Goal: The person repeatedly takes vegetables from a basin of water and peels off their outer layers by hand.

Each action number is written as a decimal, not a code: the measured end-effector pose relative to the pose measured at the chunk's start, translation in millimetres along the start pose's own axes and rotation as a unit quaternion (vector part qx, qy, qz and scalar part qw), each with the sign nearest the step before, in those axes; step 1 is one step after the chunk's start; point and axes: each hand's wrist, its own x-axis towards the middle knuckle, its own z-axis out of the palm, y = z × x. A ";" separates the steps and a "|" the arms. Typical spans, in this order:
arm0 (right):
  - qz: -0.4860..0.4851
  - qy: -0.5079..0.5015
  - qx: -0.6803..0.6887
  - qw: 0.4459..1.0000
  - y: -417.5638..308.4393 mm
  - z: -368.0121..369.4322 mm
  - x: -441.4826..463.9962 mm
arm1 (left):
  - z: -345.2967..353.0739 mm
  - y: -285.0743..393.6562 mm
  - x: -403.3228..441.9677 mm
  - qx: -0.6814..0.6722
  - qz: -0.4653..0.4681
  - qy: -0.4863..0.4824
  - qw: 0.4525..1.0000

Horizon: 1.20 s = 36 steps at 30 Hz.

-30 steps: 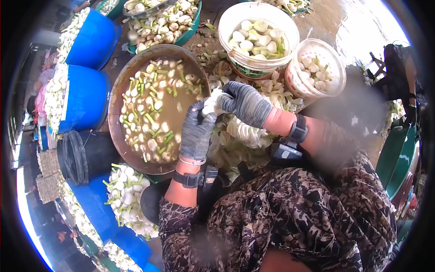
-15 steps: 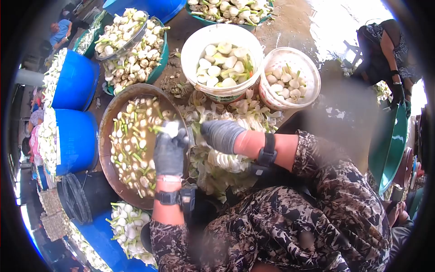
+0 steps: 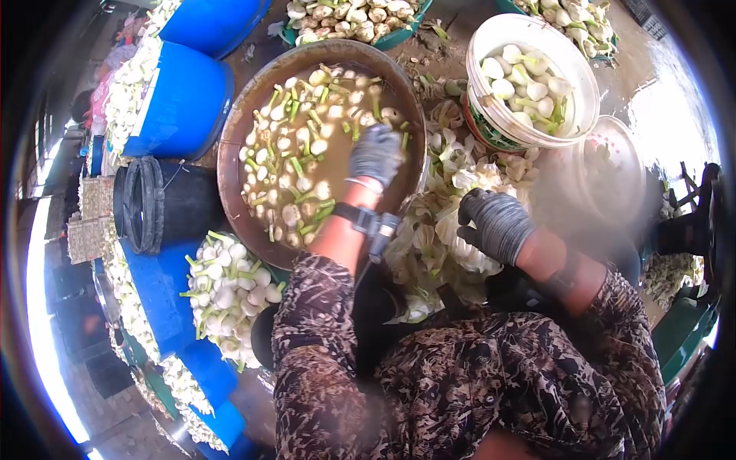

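My left hand [image 3: 376,156], in a grey glove, reaches down into a wide brown basin [image 3: 232,153] of cloudy water. Garlic bulbs [image 3: 304,138] with green stems float there, some close to my fingers. Those fingertips point away and are hidden, so any hold is unclear. My right hand [image 3: 498,224], also gloved, hovers above a heap of pale peelings [image 3: 429,241]. Its fingers are curled in, and whatever they may grip is hidden. Beyond it stands a white bucket [image 3: 491,123] holding cleaned white bulbs [image 3: 529,84].
A second white tub [image 3: 625,165] stands beside the bucket, partly blurred. Blue tubs [image 3: 184,100] heaped with bulbs line the left side, near a black bucket [image 3: 180,203]. A pile of white bulbs [image 3: 230,291] sits by my left arm. More filled green tubs [image 3: 399,37] are behind.
My left hand has gone from holding a white bulb above the basin's edge to reaching into the basin. My right hand stays over the peelings. The camera view has swung left.
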 end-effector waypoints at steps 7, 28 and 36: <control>-0.047 -0.067 -0.039 0.996 -4.4 9.6 12.8 | -89.4 -118.0 16.2 0.392 -0.291 -0.041 0.872; -0.058 0.315 0.214 0.923 -10.3 -18.1 18.8 | -18.7 21.9 -122.9 -0.174 0.107 -0.141 0.969; -0.036 0.349 0.144 0.925 -23.5 -17.7 0.1 | 15.4 56.8 -161.1 -0.026 0.184 -0.030 0.982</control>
